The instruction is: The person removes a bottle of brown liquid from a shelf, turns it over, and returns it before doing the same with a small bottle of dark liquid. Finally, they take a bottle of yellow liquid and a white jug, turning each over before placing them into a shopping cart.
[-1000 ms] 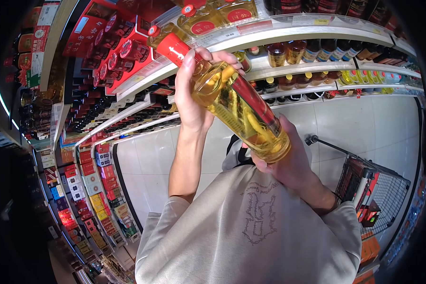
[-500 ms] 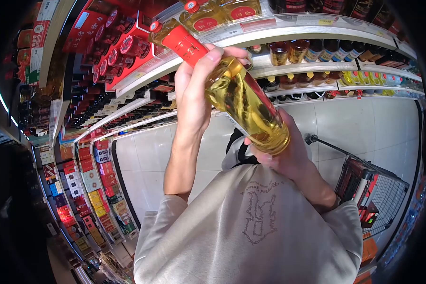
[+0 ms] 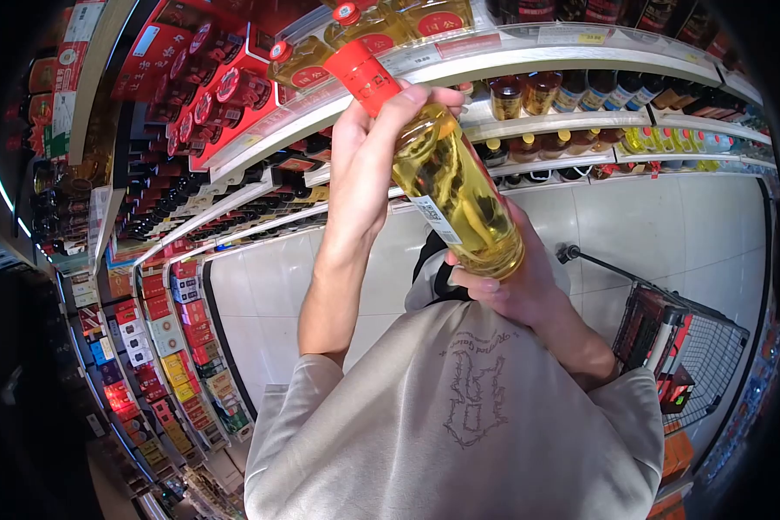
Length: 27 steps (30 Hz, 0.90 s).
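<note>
A clear glass liquor bottle (image 3: pixel 459 186) with a red cap lies tilted between my hands, its cap toward the upper left. Yellow liquid fills it, with root-like pieces inside, and a white label with a code shows on its side. My left hand (image 3: pixel 373 143) is closed around the neck just below the cap, thumb across the front. My right hand (image 3: pixel 516 282) grips the base from below and the right side; part of its fingers is hidden behind the glass.
Shelves (image 3: pixel 529 65) ahead hold rows of bottles, including amber bottles (image 3: pixel 355 35) with red caps. Red-lidded jars (image 3: pixel 234 87) stand in a red display at the left. A shopping cart (image 3: pixel 702 355) stands on the tiled floor at the right. Boxed goods (image 3: pixel 173 347) line the lower left.
The bottle has turned about its long axis, bringing the white code label into view. Its cap end has shifted slightly right along with my left hand.
</note>
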Each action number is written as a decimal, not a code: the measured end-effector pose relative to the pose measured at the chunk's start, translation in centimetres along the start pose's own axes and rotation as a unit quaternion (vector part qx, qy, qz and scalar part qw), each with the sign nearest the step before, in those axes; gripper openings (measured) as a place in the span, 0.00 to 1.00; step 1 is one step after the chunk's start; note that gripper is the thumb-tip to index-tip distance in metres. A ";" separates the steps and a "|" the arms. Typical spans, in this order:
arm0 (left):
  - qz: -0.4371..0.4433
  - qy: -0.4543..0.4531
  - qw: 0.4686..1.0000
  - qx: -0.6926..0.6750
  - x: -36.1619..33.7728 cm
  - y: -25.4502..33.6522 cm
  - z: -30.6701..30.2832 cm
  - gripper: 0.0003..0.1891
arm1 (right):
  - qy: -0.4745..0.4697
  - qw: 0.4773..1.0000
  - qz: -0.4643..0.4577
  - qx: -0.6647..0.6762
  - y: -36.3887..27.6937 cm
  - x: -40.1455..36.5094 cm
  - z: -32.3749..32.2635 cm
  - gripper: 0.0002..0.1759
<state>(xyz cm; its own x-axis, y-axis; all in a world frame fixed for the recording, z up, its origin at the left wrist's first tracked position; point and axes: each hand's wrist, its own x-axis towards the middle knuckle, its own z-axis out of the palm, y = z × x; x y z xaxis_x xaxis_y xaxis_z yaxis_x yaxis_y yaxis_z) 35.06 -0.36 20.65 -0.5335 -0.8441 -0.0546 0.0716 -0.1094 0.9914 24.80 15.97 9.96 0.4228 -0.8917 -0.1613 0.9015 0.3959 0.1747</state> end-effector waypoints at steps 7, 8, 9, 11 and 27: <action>0.042 -0.123 0.991 0.005 1.2 0.9 -0.7 0.10 | -0.070 0.984 0.122 0.108 -0.2 0.8 -2.1 0.40; 0.040 -0.185 0.980 -0.057 1.8 0.6 -1.1 0.08 | -0.093 0.972 0.158 0.144 -0.1 0.9 -2.4 0.42; 0.037 -0.246 0.961 -0.120 2.4 0.2 -1.4 0.06 | -0.114 0.958 0.194 0.181 -0.1 1.0 -2.7 0.44; 0.051 -0.272 0.949 -0.148 3.2 -0.4 -1.5 0.04 | -0.137 0.948 0.217 0.188 0.1 1.3 -3.2 0.46; -0.019 -0.090 0.991 -0.097 2.0 0.7 0.4 0.08 | -0.007 0.971 -0.073 -0.228 -0.1 1.3 -2.3 0.46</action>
<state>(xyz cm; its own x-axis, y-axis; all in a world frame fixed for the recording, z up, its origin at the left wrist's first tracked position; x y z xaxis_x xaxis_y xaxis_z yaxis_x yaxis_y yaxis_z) 33.75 -1.92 21.31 -0.6792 -0.7320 -0.0527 0.1993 -0.2530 0.9467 25.52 15.24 7.52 0.2881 -0.9474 -0.1390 0.9003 0.3175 -0.2979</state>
